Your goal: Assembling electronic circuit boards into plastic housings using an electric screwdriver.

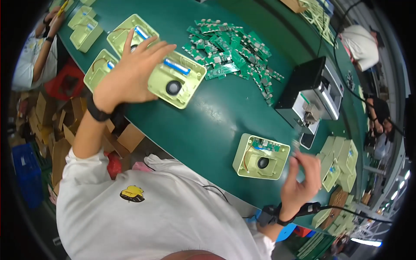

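Observation:
My left hand [130, 78] is stretched out with spread fingers over a group of pale green plastic housings at the upper left. It covers part of a housing [196, 81] that holds a blue cylindrical battery [177, 66] and a round black speaker [173, 87]. Whether the palm or thumb presses on its edge is hard to see. My right hand [302, 175] has its thumb and fingers bent together, just right of another housing [262, 157]. Inside that one sit a green circuit board [266, 144], thin wires and a black speaker [263, 163]. A blur at the right fingertips hides any small item there.
A heap of green circuit boards [229, 50] lies at the back of the green table [173, 130]. A black and silver machine [310, 93] stands at the right, with stacked housings [340, 160] nearer me. Cardboard boxes [132, 138] fill the floor at left. Another person's arm [43, 52] reaches in, far left.

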A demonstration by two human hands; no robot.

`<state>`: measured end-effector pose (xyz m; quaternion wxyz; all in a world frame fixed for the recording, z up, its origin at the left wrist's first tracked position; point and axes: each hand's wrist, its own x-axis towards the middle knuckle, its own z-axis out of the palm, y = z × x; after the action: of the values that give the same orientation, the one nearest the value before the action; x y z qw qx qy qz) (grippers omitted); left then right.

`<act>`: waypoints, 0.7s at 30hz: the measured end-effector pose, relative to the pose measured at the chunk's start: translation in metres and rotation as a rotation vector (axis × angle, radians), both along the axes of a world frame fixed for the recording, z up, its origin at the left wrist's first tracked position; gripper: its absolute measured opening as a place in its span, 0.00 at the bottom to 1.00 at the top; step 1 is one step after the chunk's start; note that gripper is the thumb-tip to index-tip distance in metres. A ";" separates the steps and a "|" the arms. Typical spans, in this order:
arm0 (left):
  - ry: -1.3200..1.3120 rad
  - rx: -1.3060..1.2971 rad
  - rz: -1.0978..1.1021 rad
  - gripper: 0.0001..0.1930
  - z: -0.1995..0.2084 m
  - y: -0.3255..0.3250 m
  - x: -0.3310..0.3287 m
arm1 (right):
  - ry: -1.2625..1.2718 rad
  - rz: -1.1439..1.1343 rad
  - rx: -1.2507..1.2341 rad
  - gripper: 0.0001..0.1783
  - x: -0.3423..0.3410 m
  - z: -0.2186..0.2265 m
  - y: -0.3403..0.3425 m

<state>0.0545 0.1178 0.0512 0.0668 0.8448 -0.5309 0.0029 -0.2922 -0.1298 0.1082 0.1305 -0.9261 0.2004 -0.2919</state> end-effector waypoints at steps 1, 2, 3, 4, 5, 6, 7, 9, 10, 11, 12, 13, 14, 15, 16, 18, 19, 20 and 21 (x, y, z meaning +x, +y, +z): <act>0.008 -0.003 -0.029 0.62 -0.001 -0.007 -0.005 | 0.025 0.095 0.001 0.08 0.023 0.006 0.007; 0.040 -0.029 -0.037 0.62 0.004 -0.013 -0.024 | 0.028 0.161 0.038 0.09 0.039 0.011 0.014; 0.073 -0.053 -0.038 0.63 0.005 -0.017 -0.047 | 0.029 0.234 0.077 0.10 0.054 0.008 0.019; 0.109 -0.077 -0.032 0.64 0.007 -0.017 -0.062 | 0.070 0.275 0.094 0.10 0.065 0.006 0.022; 0.122 -0.074 -0.047 0.64 0.002 -0.016 -0.069 | 0.110 0.318 0.111 0.10 0.076 0.005 0.026; 0.319 -0.207 -0.097 0.64 -0.009 -0.015 -0.076 | 0.121 0.302 0.115 0.10 0.086 0.001 0.028; 0.513 -0.335 -0.137 0.64 -0.020 -0.012 -0.083 | 0.182 0.372 0.099 0.09 0.095 -0.006 0.029; 0.718 -0.469 -0.175 0.64 -0.032 -0.008 -0.087 | 0.253 0.439 0.080 0.09 0.110 -0.020 0.029; 0.701 -0.494 -0.159 0.64 -0.036 -0.005 -0.088 | 0.274 0.462 0.048 0.09 0.117 -0.027 0.030; 0.684 -0.518 -0.141 0.64 -0.039 -0.002 -0.088 | 0.294 0.486 0.015 0.09 0.122 -0.034 0.031; 0.665 -0.542 -0.118 0.64 -0.043 0.002 -0.087 | 0.312 0.517 -0.016 0.09 0.127 -0.040 0.033; 0.674 -0.544 -0.113 0.64 -0.047 0.005 -0.087 | 0.322 0.520 -0.014 0.09 0.131 -0.045 0.034; 0.717 -0.546 -0.121 0.62 -0.051 0.008 -0.086 | 0.335 0.517 -0.053 0.08 0.135 -0.049 0.036; 0.755 -0.549 -0.124 0.61 -0.054 0.011 -0.085 | 0.345 0.523 -0.094 0.08 0.140 -0.053 0.037; 0.792 -0.553 -0.128 0.60 -0.056 0.013 -0.084 | 0.354 0.527 -0.135 0.07 0.144 -0.055 0.038; 0.784 -0.542 -0.133 0.57 -0.057 0.015 -0.082 | 0.363 0.521 -0.145 0.07 0.148 -0.058 0.042; 0.775 -0.527 -0.148 0.55 -0.057 0.015 -0.080 | 0.369 0.507 -0.154 0.07 0.148 -0.058 0.044; 0.763 -0.515 -0.158 0.52 -0.057 0.015 -0.080 | 0.374 0.497 -0.166 0.06 0.149 -0.059 0.046; 0.763 -0.520 -0.150 0.52 -0.057 0.016 -0.079 | 0.377 0.506 -0.169 0.06 0.149 -0.059 0.048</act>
<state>-0.0249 0.1333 -0.0059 0.4670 0.6999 -0.5096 -0.1800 -0.1428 -0.0815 0.0495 0.0823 -0.9918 -0.0404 -0.0893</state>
